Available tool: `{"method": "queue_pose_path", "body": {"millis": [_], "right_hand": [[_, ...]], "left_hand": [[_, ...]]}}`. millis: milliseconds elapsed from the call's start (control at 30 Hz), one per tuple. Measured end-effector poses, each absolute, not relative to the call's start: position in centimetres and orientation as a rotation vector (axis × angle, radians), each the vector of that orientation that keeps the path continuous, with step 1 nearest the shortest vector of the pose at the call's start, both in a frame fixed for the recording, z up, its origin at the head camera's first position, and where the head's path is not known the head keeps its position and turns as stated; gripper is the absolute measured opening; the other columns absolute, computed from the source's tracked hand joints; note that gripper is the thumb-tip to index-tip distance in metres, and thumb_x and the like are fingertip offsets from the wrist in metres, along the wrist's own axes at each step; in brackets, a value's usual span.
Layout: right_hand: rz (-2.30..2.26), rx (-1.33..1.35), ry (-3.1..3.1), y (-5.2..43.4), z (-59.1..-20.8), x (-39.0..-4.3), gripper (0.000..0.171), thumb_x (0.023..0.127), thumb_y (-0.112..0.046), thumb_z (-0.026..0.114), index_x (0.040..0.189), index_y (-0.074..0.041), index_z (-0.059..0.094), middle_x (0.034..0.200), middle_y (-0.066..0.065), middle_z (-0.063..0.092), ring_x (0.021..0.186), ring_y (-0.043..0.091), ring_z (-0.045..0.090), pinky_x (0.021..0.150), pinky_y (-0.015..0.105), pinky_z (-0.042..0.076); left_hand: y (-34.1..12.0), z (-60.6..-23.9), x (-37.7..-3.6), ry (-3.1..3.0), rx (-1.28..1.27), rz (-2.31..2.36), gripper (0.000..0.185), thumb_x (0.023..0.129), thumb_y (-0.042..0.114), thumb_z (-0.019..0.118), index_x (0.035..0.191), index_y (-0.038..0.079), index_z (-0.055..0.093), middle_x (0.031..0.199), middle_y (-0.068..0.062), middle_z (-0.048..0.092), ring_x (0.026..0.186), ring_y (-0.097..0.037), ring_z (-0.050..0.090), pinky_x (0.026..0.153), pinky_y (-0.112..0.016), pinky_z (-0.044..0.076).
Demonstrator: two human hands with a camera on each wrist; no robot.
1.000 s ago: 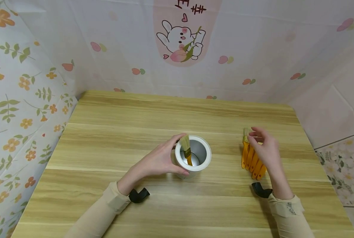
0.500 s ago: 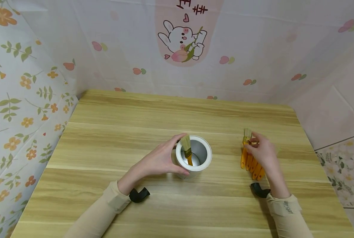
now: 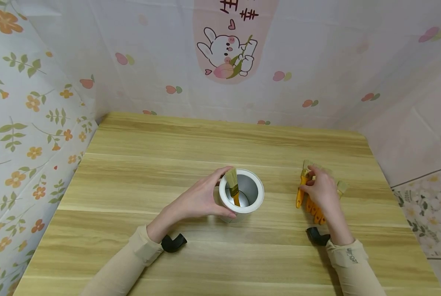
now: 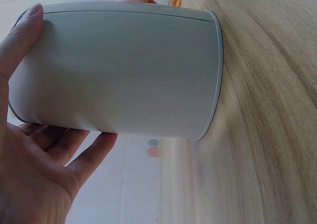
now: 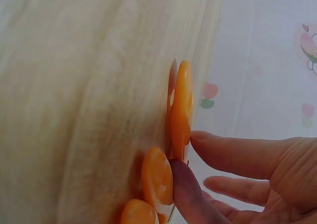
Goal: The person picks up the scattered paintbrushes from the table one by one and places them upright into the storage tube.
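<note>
Left hand [image 3: 200, 197] wraps the side of a white cylindrical can [image 3: 260, 193], thumb on the near side, fingers on the far side; grip wide, can held. Can stands upright near the middle of a light wood-grain table [image 3: 168, 164]. Inside it: one flat paintbrush with orange handle and pale bristles [image 3: 235, 191], bristles up, leaning on the rim's left side, handle down in the can. Right hand [image 3: 322, 187], well to the right of the can, pinches an orange-handled brush [image 3: 303, 181] between thumb and fingers near its metal band; grip narrow. This brush is leftmost in its group, bristles toward the back of the table, handle toward the person; can't tell if it is off the surface. Other orange-handled brushes [image 3: 314, 209] lie bunched just beside it, partly under the right hand; exact count hidden. Beige sleeves [image 3: 113, 267] cover both forearms.
</note>
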State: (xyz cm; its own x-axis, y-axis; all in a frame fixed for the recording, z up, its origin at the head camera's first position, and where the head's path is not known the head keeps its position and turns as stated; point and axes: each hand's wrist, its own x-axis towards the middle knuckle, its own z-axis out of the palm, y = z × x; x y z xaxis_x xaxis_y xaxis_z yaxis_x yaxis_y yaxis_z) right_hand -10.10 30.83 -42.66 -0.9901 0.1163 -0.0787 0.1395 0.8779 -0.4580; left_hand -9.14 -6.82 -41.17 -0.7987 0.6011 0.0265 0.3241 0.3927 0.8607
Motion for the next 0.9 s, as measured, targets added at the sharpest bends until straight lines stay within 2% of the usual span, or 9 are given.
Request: {"method": "queue_pose_path", "body": {"millis": [367, 500, 667, 767, 900], "right_hand": [[-0.732, 0.208, 2.934, 31.0, -43.1, -10.5, 0.08, 0.088, -0.007, 0.077, 0.151, 0.014, 0.034, 0.129, 0.036, 0.058, 0.1, 0.043, 0.067, 0.09, 0.059, 0.052], [-0.805, 0.232, 2.902, 31.0, -42.7, -10.5, 0.081, 0.09, -0.006, 0.074, 0.154, 0.013, 0.029, 0.124, 0.032, 0.06, 0.101, 0.041, 0.067, 0.078, 0.045, 0.057], [-0.97, 0.258, 2.881, 30.8, -41.4, -10.3, 0.078, 0.092, -0.003, 0.069, 0.156, 0.01, 0.028, 0.12, 0.026, 0.056, 0.103, 0.037, 0.063, 0.064, 0.02, 0.051], [-1.046, 0.279, 2.894, 30.4, -40.3, -10.1, 0.076, 0.093, -0.004, 0.07, 0.156, 0.006, 0.029, 0.12, 0.023, 0.054, 0.101, 0.029, 0.061, 0.063, 0.015, 0.05], [-1.189, 0.283, 2.899, 29.6, -38.6, -9.9, 0.076, 0.094, -0.004, 0.07, 0.156, -0.001, 0.026, 0.118, 0.014, 0.051, 0.092, 0.007, 0.056, 0.066, 0.014, 0.052]], "left_hand": [[-6.8, -41.4, -9.1, 2.367, 0.806, 1.353, 0.117, 0.067, 0.042, 0.097, 0.16, 0.023, 0.029, 0.14, 0.0, 0.06, 0.123, -0.018, 0.064, 0.106, -0.048, 0.05], [-6.8, -41.4, -9.1, 2.364, 0.81, 1.354, 0.116, 0.067, 0.042, 0.097, 0.159, 0.024, 0.029, 0.139, 0.002, 0.06, 0.123, -0.016, 0.063, 0.106, -0.047, 0.05], [-6.7, -41.4, -9.1, 2.363, 0.814, 1.356, 0.116, 0.067, 0.041, 0.097, 0.159, 0.023, 0.03, 0.137, 0.003, 0.06, 0.122, -0.017, 0.063, 0.106, -0.047, 0.05], [-6.8, -41.4, -9.2, 2.358, 0.82, 1.361, 0.116, 0.067, 0.04, 0.097, 0.16, 0.021, 0.03, 0.137, 0.002, 0.061, 0.122, -0.02, 0.064, 0.106, -0.048, 0.05], [-6.8, -41.3, -9.2, 2.363, 0.823, 1.354, 0.117, 0.067, 0.04, 0.097, 0.16, 0.021, 0.029, 0.137, 0.001, 0.062, 0.123, -0.02, 0.065, 0.106, -0.048, 0.05]]}}
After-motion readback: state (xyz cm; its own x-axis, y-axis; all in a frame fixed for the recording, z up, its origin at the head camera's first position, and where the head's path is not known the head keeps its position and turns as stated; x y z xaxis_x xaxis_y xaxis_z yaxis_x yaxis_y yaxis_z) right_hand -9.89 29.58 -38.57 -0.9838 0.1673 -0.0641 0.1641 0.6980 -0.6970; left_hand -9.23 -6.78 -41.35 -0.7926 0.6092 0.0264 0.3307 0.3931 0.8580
